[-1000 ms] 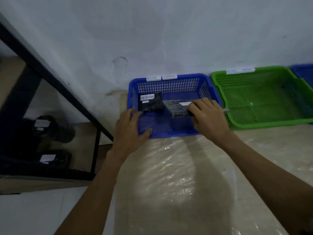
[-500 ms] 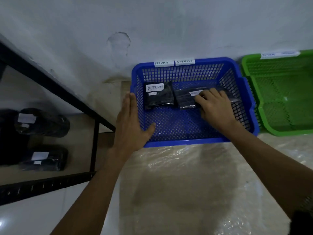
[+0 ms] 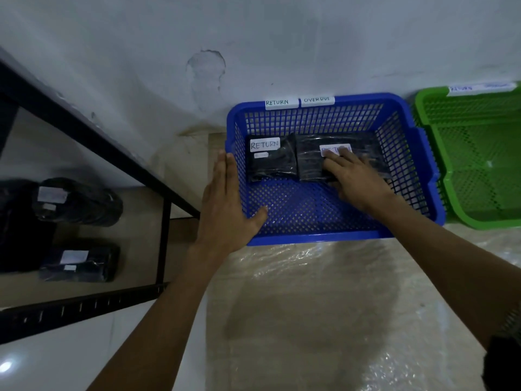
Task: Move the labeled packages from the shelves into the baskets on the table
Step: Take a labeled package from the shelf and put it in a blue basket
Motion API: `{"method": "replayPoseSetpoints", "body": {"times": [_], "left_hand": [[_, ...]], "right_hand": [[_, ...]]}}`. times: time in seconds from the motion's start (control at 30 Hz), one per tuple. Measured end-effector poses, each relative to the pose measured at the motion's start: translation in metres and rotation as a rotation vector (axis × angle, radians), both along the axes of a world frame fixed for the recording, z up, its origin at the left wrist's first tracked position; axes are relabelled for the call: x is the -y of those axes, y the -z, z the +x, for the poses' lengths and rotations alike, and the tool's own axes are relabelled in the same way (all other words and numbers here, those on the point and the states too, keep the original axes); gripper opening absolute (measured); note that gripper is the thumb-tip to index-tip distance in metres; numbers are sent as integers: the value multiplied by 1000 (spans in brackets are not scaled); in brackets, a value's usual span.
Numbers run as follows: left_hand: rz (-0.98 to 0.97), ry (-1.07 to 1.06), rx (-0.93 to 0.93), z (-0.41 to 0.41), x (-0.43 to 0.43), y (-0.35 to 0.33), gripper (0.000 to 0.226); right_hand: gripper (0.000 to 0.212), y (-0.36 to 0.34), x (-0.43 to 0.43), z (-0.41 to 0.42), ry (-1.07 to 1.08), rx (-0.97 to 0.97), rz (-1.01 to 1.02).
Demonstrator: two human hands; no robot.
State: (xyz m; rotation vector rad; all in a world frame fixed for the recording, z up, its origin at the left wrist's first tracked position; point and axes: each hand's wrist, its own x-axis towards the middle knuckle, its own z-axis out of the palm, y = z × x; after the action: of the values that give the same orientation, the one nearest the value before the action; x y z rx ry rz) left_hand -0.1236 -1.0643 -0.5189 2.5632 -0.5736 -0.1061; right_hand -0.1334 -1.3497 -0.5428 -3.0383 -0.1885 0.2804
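A blue basket [image 3: 318, 237] tagged RETURN and OVERDUE stands against the wall on the table. Two black wrapped packages lie side by side on its floor. The left package [image 3: 270, 165] shows a white RETURN label. The right package [image 3: 310, 162] lies under my right hand [image 3: 355, 179], whose fingers press on its top and partly cover its label, thumb at its near edge. My left hand [image 3: 225, 210] lies flat against the basket's left outer wall, thumb over the front corner.
A green basket [image 3: 485, 222] stands right of the blue one. At the left is a black metal shelf frame [image 3: 163, 244], with two more labeled black packages [image 3: 79, 201] [image 3: 79, 262] on a lower level. Clear plastic sheeting covers the table.
My right hand has lowered the second package onto the basket floor beside the first. My left hand slid from the front corner to the left wall. The view shifted right and closer.
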Motion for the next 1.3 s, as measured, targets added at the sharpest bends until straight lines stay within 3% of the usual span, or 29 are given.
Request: {"method": "replayPoseSetpoints", "body": {"times": [0.17, 0.4, 0.57, 0.9, 1.07, 1.3], "left_hand": [[2, -8, -7, -1, 2, -1, 112], [6, 3, 3, 0, 0, -1, 113], [15, 1, 8, -1, 1, -1, 114], [22, -8, 15, -2, 2, -4, 110], [81, -22, 36, 2, -2, -11, 103], [-18, -65, 114, -29, -13, -55, 85]], "right_hand": [[48, 3, 9, -4, -105, -11, -29], [43, 1, 2, 7, -6, -79, 116], [68, -4, 4, 9, 46, -162, 102], [77, -23, -12, 4, 27, -96, 4], [65, -48, -28, -14, 84, 4, 135], [58, -89, -50, -65, 88, 142, 210]]}}
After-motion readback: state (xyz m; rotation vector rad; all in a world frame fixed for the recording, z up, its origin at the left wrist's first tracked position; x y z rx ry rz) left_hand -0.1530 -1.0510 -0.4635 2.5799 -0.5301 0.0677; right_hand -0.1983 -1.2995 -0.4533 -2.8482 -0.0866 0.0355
